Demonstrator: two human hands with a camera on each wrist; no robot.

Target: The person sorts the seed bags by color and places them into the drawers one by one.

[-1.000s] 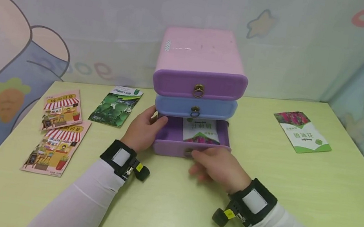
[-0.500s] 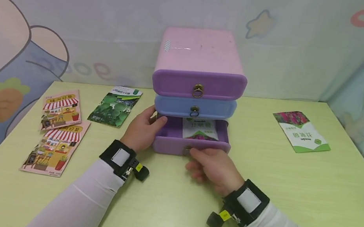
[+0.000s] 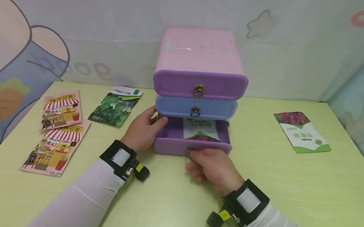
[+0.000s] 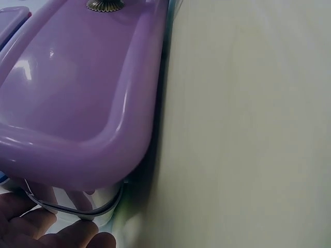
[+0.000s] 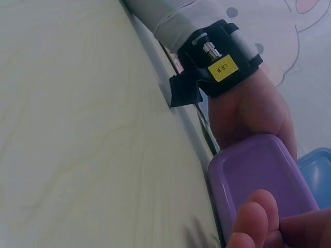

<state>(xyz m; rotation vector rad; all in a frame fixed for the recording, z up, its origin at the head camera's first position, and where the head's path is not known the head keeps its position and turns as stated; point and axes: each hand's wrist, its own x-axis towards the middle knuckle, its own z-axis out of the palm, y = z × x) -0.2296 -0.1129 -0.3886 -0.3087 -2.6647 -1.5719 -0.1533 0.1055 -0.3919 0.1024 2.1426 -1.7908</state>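
Note:
A small three-tier drawer cabinet [image 3: 200, 51] stands at the back middle, pink on top. Its bottom purple drawer [image 3: 169, 147] is pulled out, and a seed packet [image 3: 201, 129] lies inside, partly under the blue drawer [image 3: 179, 106]. My right hand [image 3: 217, 168] pinches the ring handle [image 3: 189, 152] on that drawer's front between thumb and fingers; the fingers mostly cover the ring in the head view. At the cabinet's left side rests my left hand [image 3: 141, 131], its fingertips [image 4: 77, 232] touching the side in the left wrist view and its thumb near the drawer's left edge.
On the left of the table [image 3: 152, 212] lie two overlapping pink seed packets [image 3: 64, 112] and a green one [image 3: 116, 107]. Another packet with pink flowers [image 3: 302, 132] lies at the right. A printed cloth [image 3: 119, 12] hangs behind the cabinet.
My right hand has shifted slightly left along the bottom drawer's front, closer in on the ring handle. The drawer stays pulled out about as far. My left hand keeps its place.

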